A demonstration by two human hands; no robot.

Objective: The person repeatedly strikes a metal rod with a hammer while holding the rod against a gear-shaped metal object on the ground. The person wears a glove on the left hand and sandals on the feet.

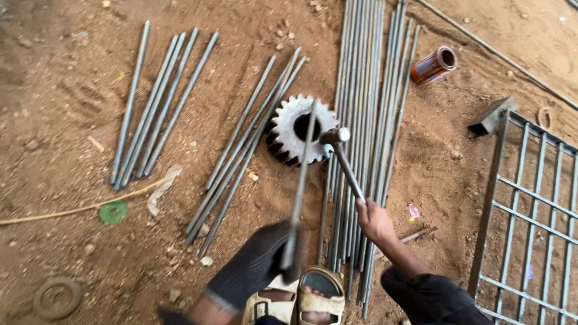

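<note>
My left hand (256, 265), in a dark glove, grips a thin steel rod (303, 174) that lies across a large toothed steel gear (288, 133) on the dirt. My right hand (373, 219), bare, holds the handle of a metal hammer (337, 144); the hammer head sits at the rod over the gear's right side. A sandalled foot (319, 295) shows just below the left hand.
Loose rods lie in three groups: at left (153, 108), in the middle (241, 150), and a long bundle (373, 102) right of the gear. A welded metal grille (530, 216) stands at right. An orange tube (433, 65), a green disc (113, 212) and a round disc (57, 297) lie around.
</note>
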